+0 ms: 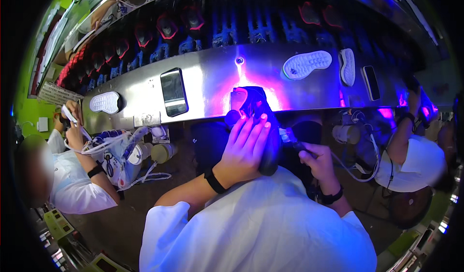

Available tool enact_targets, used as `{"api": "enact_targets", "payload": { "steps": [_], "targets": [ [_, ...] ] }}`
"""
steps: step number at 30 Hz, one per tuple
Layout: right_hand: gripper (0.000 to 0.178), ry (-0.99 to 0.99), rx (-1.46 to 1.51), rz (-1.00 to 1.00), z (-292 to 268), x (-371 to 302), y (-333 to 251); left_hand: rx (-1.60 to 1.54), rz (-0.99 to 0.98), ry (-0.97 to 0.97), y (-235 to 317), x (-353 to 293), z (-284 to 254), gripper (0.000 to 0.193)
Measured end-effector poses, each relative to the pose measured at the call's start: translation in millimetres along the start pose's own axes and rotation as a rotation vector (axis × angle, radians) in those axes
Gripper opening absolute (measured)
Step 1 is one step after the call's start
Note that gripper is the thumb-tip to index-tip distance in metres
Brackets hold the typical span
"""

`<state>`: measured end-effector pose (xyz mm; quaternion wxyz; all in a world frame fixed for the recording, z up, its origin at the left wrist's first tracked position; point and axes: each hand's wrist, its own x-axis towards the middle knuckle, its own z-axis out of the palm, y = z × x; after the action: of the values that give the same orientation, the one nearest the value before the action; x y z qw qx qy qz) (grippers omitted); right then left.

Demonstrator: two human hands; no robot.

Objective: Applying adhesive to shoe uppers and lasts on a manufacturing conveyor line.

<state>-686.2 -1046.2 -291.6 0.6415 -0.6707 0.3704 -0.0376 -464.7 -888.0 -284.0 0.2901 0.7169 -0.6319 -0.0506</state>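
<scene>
A dark shoe upper [269,151] is in front of me at the bench edge, its toe end pointing toward me and its opening with a reddish edge resting at the bench. Across its side lies my left hand [244,149], fingers stretched along it, holding it steady. My right hand [316,160] is closed round the dark handle of a brush [288,136]. The brush's pale, blue-lit head is close to the right side of the shoe upper; whether it touches cannot be made out. A thin tube runs off to the right from near that hand.
On the metal bench [208,59] lie white soles [307,64] and two phones [174,92]. Behind it, a rack line [224,30] carries several dark red-edged shoes. Co-workers sit left [79,175] and right [411,163]. Containers [163,152] hang below the bench edge.
</scene>
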Motion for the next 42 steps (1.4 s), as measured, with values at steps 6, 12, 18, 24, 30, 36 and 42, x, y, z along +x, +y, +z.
{"api": "enact_targets", "payload": {
  "steps": [6,12,18,24,30,36,42],
  "targets": [
    [0.035,0.054,0.091,0.001,-17.0,-16.9,6.2,-0.014,-0.047,-0.079,24.6,36.4,-7.6,0.09],
    [0.038,0.067,0.232,-0.004,-23.8,-39.5,7.2,0.102,-0.063,-0.077,37.3,65.1,3.3,0.094],
    [0.034,0.267,0.315,-0.002,-21.7,-51.3,-2.7,0.103,-0.075,0.04,40.1,97.2,15.4,0.084],
    [0.028,0.455,-0.28,-0.203,-48.8,-31.3,-57.5,0.052,-0.127,0.055,32.4,123.8,17.9,0.09],
    [0.029,0.401,-0.564,-0.283,-72.3,-2.1,-91.6,-0.05,-0.13,0.007,9.8,149.2,10.2,0.091],
    [0.028,0.375,-0.62,-0.351,-80.8,37.8,-107.4,-0.147,-0.133,-0.048,-21.9,169.4,5.9,0.084],
    [0.03,0.331,-0.657,-0.452,-82.3,78.1,-102.4,-0.11,-0.212,-0.169,-45.2,173.7,-1.9,0.098]
  ]
}}
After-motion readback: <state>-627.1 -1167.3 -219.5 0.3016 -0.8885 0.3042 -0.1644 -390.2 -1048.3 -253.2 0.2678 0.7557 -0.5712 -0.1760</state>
